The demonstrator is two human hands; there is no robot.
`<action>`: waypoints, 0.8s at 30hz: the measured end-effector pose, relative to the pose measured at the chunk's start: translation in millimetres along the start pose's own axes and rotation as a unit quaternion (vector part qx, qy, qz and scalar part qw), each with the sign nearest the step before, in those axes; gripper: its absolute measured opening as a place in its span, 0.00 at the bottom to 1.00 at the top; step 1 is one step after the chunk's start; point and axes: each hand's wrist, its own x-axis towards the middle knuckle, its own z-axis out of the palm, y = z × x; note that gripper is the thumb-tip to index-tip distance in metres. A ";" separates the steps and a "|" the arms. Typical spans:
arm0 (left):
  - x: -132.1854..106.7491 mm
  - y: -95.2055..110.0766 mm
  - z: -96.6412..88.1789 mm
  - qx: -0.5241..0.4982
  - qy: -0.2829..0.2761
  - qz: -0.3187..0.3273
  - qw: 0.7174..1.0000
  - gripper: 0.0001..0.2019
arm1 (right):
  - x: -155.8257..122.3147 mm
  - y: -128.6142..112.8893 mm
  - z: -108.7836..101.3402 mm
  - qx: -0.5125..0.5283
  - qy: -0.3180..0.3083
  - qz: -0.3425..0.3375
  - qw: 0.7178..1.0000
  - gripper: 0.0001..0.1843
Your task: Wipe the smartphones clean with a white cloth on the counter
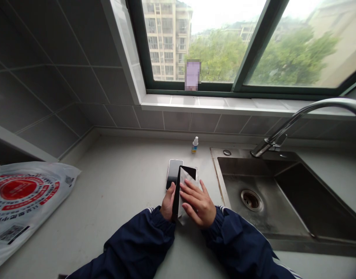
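My left hand [168, 203] is closed around the lower left edge of a dark, slim phone [177, 193], held tilted above the counter. A thin grey cloth [182, 176] covers the phone's face. Against this cloth lie the outstretched, slightly spread fingers of my right hand [199, 203]. Flat on the counter behind my left hand rests another phone [175, 169] with a dark screen and pale rim. Beside it, partly hidden by the cloth, is a dark flat item with a clear edge [192, 171]. Farther back stands a small white-capped bottle [194, 145].
On the right, a steel sink [220, 178] is set into the pale counter [122, 174], with a curved faucet [285, 124] behind it. A printed plastic bag [29, 197] lies at the left. Tiled wall and a window [218, 50] close off the back.
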 end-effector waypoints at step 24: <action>0.7 -4.6 -10.2 0.013 -0.013 -0.002 1.000 0.26 | -0.6 0.9 0.0 -0.041 -0.054 -0.018 0.998 0.28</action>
